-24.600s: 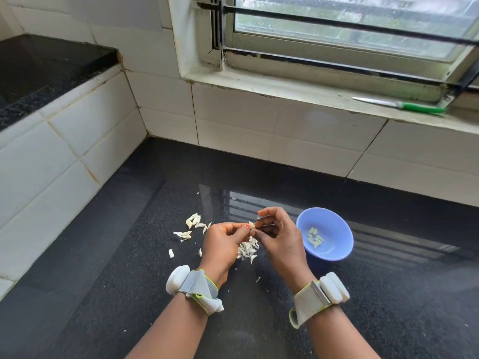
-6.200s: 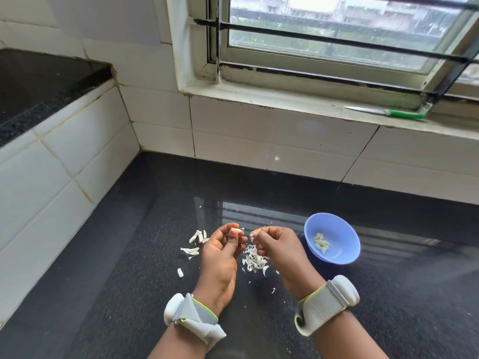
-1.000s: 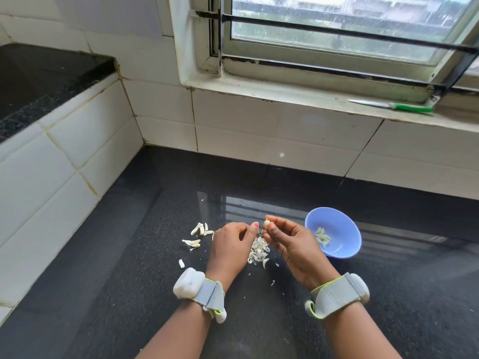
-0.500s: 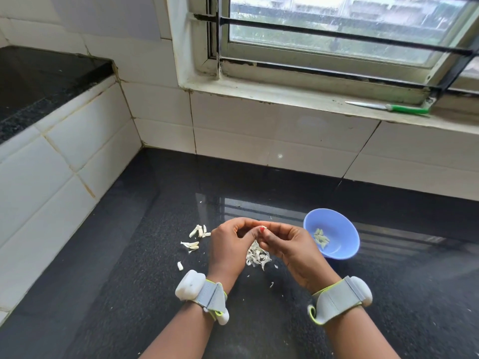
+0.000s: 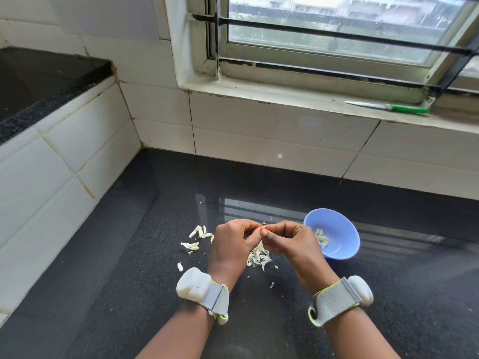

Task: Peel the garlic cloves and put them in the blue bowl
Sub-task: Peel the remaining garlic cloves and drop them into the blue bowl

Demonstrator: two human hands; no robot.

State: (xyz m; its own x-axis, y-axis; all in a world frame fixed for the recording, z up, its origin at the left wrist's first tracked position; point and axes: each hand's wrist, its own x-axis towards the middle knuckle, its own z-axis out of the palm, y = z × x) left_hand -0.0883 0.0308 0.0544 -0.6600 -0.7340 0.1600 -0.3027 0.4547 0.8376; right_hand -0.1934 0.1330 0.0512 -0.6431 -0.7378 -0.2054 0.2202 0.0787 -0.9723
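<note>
My left hand [image 5: 232, 244] and my right hand [image 5: 287, 242] meet fingertip to fingertip above the black counter and together pinch one small garlic clove [image 5: 263, 227], of which only a white tip shows. Under the hands lies a heap of white garlic skins [image 5: 258, 256]. Several unpeeled cloves [image 5: 198, 237] lie on the counter to the left of my left hand. The blue bowl [image 5: 337, 244] stands just right of my right hand, with a few peeled cloves [image 5: 321, 238] inside.
The black granite counter [image 5: 129, 281] meets white tiled walls at the back and left. A raised black ledge [image 5: 39, 81] runs along the left. A green-handled knife [image 5: 388, 107] lies on the window sill at the far right.
A second ago my hands were slightly apart, the clove in my right fingers. They have since come together, and both now pinch the clove above the skins.
</note>
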